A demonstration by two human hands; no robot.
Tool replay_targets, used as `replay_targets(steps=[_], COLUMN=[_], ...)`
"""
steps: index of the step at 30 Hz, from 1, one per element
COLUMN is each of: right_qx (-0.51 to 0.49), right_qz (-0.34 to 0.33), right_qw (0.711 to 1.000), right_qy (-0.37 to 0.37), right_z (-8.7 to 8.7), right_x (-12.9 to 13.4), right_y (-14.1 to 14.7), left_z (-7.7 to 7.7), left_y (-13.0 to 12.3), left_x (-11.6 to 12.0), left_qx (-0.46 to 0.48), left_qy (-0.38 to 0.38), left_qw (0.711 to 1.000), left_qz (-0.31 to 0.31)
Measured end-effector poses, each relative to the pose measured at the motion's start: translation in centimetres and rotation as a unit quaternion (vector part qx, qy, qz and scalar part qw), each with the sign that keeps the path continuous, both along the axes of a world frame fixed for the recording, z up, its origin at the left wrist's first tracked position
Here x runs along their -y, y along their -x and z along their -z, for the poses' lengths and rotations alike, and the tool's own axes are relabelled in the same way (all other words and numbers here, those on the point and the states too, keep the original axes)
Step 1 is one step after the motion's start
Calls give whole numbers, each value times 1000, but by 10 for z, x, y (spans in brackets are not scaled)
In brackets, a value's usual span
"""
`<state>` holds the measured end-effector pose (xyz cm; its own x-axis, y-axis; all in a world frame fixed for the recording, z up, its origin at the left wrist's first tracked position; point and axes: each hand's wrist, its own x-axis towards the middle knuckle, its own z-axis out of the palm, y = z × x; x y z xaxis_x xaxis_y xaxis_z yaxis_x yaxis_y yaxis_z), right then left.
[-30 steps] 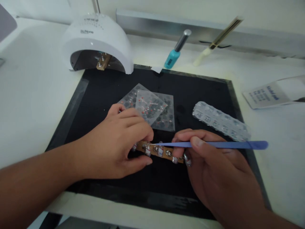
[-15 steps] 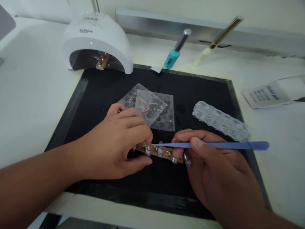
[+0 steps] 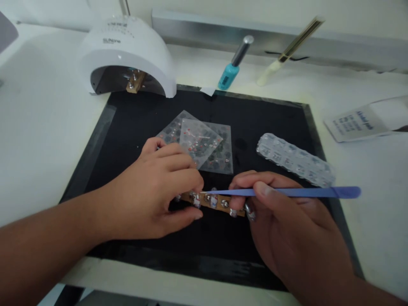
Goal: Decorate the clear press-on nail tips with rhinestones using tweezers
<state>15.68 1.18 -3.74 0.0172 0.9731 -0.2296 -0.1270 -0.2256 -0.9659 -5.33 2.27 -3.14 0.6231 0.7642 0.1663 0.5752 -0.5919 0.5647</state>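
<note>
A wooden strip with metal studs and several small decorated nail tips lies on the black mat. My left hand is closed around the strip's left part, thumb below and fingers above. Between the thumb and fingers of my right hand is a purple-blue tool, its thin point touching or just above the nail tip beside my left fingertips. The lower fingers of my right hand rest by the strip's right end, near another nail tip.
Clear sticker sheets lie behind my left hand. A clear compartment case sits at the right. At the back are a white lamp with a second strip inside, a turquoise bottle, a pale bottle and an alcohol pad packet.
Both hands keep nearly the same pose. The tool's point has shifted very slightly, and the whole view has moved a little.
</note>
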Motion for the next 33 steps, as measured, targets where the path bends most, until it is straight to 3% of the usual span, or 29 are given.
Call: replay_targets(steps=[14, 25, 33], right_qx=[-16, -34, -43], right_qz=[-4, 58, -29], right_qw=[999, 993, 995], right_qy=[-33, -97, -86], right_z=[-2, -3, 5], right_x=[-2, -13, -10], right_y=[-3, -18, -11], left_z=[0, 0, 1], left_y=[1, 1, 0], left_x=[0, 1, 0], left_qx=[-2, 20, 20], left_qy=[-10, 29, 41], left_qw=[1000, 999, 999], left_qz=[3, -7, -26])
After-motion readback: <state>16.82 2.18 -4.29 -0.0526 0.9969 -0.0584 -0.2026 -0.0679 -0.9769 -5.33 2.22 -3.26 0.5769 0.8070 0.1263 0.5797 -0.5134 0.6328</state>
